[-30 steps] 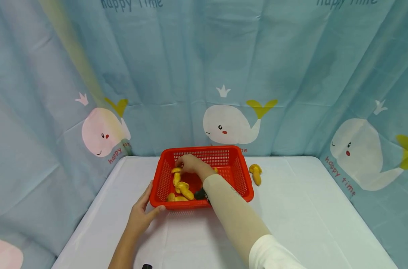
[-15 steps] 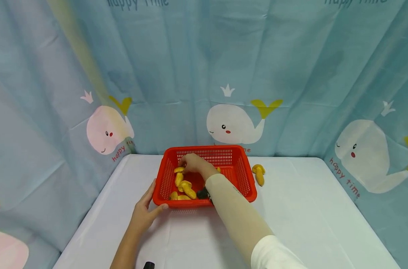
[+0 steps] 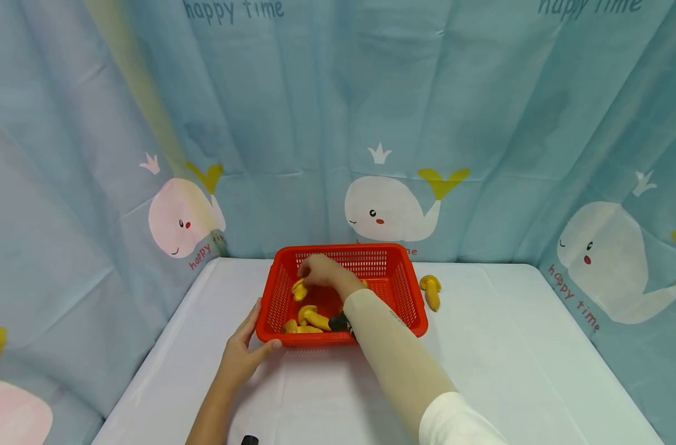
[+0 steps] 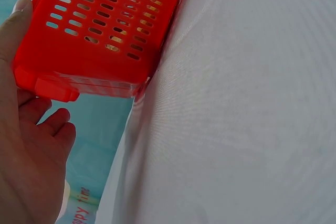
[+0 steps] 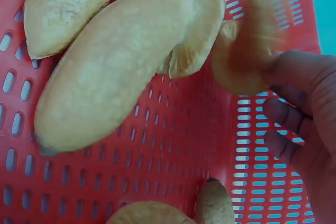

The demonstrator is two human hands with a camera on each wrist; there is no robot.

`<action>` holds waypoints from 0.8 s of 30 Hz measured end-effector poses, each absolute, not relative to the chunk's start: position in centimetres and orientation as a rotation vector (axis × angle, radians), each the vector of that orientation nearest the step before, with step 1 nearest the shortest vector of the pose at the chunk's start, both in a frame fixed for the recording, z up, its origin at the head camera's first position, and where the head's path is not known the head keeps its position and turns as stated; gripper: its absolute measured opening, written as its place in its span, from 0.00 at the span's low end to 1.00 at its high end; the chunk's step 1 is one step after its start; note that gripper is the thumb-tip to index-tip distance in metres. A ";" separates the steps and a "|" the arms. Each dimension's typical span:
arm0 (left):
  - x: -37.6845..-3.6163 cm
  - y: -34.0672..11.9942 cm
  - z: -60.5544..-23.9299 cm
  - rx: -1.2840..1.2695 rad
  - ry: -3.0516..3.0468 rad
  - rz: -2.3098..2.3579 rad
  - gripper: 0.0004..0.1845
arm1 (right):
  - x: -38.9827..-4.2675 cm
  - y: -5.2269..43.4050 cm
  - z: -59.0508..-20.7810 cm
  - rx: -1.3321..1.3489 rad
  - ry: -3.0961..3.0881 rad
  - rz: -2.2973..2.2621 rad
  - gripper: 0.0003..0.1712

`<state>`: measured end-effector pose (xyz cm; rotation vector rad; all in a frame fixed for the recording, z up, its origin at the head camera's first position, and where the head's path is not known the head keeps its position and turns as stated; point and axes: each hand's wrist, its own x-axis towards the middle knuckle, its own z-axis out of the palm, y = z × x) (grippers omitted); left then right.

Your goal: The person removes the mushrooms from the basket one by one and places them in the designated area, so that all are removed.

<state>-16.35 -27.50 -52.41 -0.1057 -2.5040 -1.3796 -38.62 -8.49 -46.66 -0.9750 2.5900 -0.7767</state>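
A red slotted basket [image 3: 396,290] stands on the white table, with several yellow mushrooms in it. My right hand [image 3: 317,270] reaches into its far left part and pinches one small mushroom [image 3: 299,289]; in the right wrist view that mushroom [image 5: 242,61] is blurred against my right hand's thumb and fingers [image 5: 302,114]. A big mushroom [image 5: 115,72] lies beside it on the basket floor [image 5: 157,156]. My left hand [image 3: 242,355] grips the basket's front left corner [image 4: 105,24], thumb [image 4: 18,17] on the front wall.
Another yellow mushroom [image 3: 431,292] lies on the table [image 3: 510,358] just right of the basket. Two more mushrooms [image 3: 314,317] lie near the basket's front wall. A whale-print curtain [image 3: 388,207] closes in the table at the back and both sides.
My right hand has lifted the small mushroom off the basket floor and turned it. The left hand stays on the basket's corner. The head view has shifted slightly.
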 end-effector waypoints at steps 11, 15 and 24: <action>-16.4 -27.2 -52.3 -0.099 -2.499 -1.389 0.52 | -38.2 -8.2 -45.7 -1.028 2.575 -0.809 0.06; -16.5 -27.2 -52.3 -0.125 -2.488 -1.384 0.52 | -38.4 -8.3 -45.4 -1.079 2.601 -0.785 0.05; -16.3 -27.4 -52.4 -0.097 -2.503 -1.375 0.52 | -37.6 -8.2 -43.0 -1.166 2.628 -0.776 0.06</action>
